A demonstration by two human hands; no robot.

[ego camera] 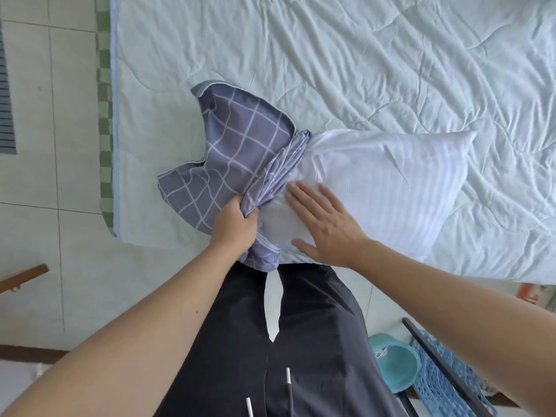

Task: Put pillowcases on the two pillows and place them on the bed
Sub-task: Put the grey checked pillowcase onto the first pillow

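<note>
A white pillow (388, 188) lies on the bed (361, 70) near its front edge. A purple-grey pillowcase (231, 152) with a white grid pattern is bunched around the pillow's left end and spreads out flat to the left. My left hand (233, 225) grips the gathered edge of the pillowcase at the pillow's near left corner. My right hand (323, 225) rests flat on the pillow, fingers straight and spread, just right of the bunched cloth. Only one pillow is in view.
The bed carries a pale green quilted cover, with a green checked edge (105, 121) at its left side. Tiled floor lies to the left. A teal plastic stool (394, 365) and a blue lattice basket (445, 377) stand at the lower right.
</note>
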